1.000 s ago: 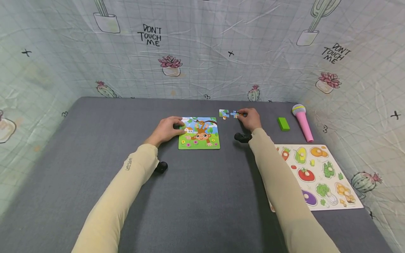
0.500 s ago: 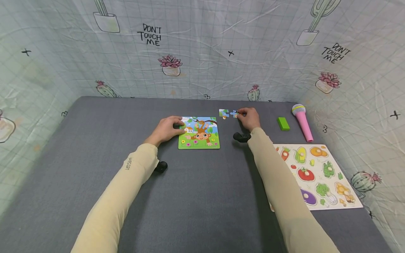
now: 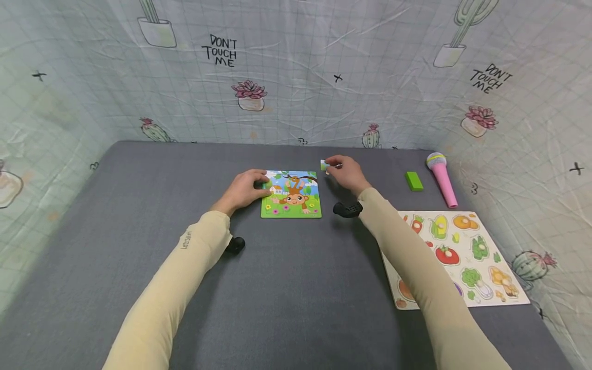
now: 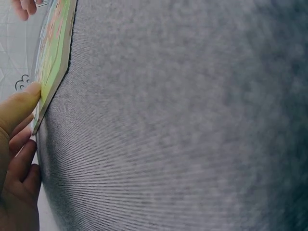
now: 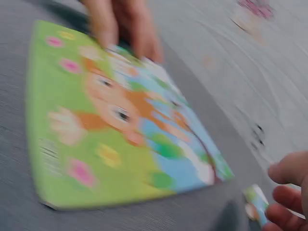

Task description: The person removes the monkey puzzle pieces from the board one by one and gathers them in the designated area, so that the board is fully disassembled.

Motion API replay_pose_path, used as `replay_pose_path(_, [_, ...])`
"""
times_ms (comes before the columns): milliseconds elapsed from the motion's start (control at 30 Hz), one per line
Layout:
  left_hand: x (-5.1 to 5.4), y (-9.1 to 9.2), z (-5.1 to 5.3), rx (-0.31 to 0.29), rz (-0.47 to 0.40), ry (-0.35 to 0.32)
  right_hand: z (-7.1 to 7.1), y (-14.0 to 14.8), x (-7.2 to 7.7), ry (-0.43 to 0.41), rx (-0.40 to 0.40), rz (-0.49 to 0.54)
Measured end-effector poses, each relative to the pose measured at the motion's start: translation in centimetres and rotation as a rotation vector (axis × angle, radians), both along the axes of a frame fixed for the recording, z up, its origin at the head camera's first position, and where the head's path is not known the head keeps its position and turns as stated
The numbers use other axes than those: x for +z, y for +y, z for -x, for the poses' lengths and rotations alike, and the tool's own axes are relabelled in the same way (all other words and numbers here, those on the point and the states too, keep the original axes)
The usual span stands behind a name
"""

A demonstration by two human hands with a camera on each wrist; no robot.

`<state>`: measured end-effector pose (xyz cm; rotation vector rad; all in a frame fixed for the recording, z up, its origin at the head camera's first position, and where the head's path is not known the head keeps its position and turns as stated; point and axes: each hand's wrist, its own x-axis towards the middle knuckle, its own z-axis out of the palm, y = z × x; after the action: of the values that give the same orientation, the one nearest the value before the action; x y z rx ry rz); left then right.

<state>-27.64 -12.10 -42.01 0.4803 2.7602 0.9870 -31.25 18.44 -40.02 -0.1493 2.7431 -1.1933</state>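
Observation:
My left hand (image 3: 244,190) grips the left edge of a square jigsaw puzzle (image 3: 296,205) with a monkey picture, which lies on the table. In the left wrist view, the thumb (image 4: 21,108) lies on its top near the edge. My right hand (image 3: 349,174) is just beyond the puzzle's right side, its fingers over a loose puzzle piece (image 3: 322,164). In the right wrist view, that piece (image 5: 256,202) lies beside the fingertips, with nothing visible between thumb and fingers. The other loose piece is mostly hidden by the right hand.
A green block (image 3: 414,181) and a pink toy microphone (image 3: 444,181) lie to the right. A vegetable puzzle board (image 3: 462,262) lies nearer, partly under the right forearm. A printed cloth (image 3: 296,103) hangs behind the grey table (image 3: 296,288).
My right hand has moved left from the right-hand loose piece to over the left-hand one. The left hand and monkey puzzle have stayed in place.

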Motion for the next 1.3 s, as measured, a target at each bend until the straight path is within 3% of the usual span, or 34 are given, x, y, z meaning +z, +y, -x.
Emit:
replay_pose_path(133, [0.0,0.1,0.0,0.0,-0.001,0.004,-1.1,-1.6,-0.1,-0.05,0.107,0.044])
replay_pose_path(233, [0.0,0.2,-0.1,-0.002,-0.006,0.01,-1.7,-2.6,-0.4,-0.063,0.138,0.075])
replay_pose_path(733, [0.2,0.0,0.1,0.004,-0.007,-0.021,-2.0,-3.5,-2.0,-0.064,0.157,0.111])
replay_pose_path(1300, [0.0,0.1,-0.1,0.02,-0.031,-0.026,-2.1,-3.9,-2.7,0.035,0.262,0.04])
